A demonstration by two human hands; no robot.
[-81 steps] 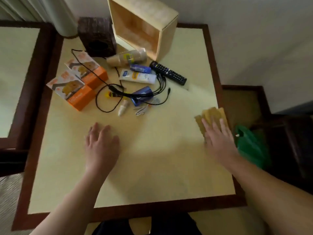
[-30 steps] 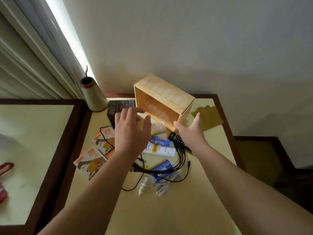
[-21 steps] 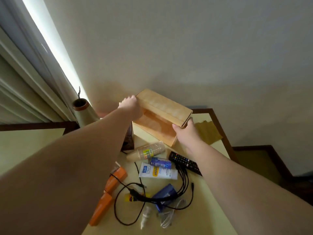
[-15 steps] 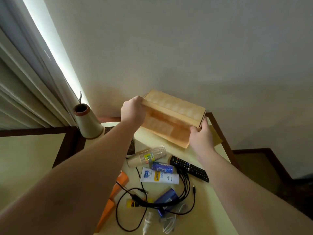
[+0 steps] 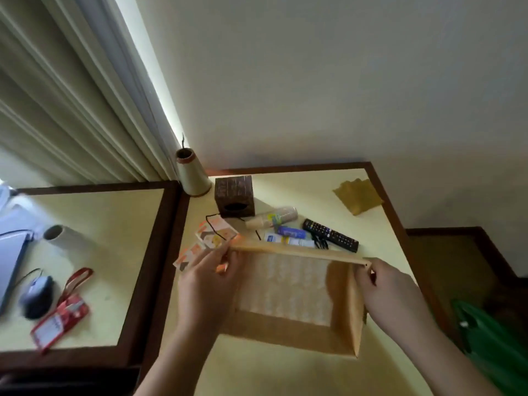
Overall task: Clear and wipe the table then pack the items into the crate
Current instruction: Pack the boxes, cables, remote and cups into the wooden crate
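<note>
1. Crate (image 5: 297, 298) sits between both hands, opening facing up toward the camera, patterned bottom panel visible inside. Long axis runs left-right, from one hand to the other.
2. L hand (image 5: 205, 287) is clamped on the crate's left end wall, fingers curled over the far-left corner of the rim. Not a wide spread; closed round the wood.
3. R hand (image 5: 388, 295) grips the right end wall near the far-right corner, thumb side on the rim. Also closed on the wood.
4. Both hands are equally near, one per short end, so the crate is a two-hand load w/ neither hand free.
5. Can't tell for sure if the crate base touches the table (image 5: 314, 190) or hovers just above; near edge looks low on the near half of the top.
6. Loose items lie beyond the fingertips, past the crate's far rim: remote (image 5: 330, 235), blue tube (image 5: 291, 231), white tube (image 5: 288, 241), stack of paper cups (image 5: 271, 218), orange boxes (image 5: 213, 237) just past the L fingers, black cable partly hidden by the rim.
7. Dark wood box (image 5: 235, 199) stands farther out, beyond L hand. Yellow cloth (image 5: 357, 195) lies well away, far-right of R hand.
8. Judgement: the coming move likely turns on setting the crate down w/ opening up, then one hand letting go to reach forward over the far rim. Remote and tubes lie closer to R hand, orange boxes to L hand.
</note>
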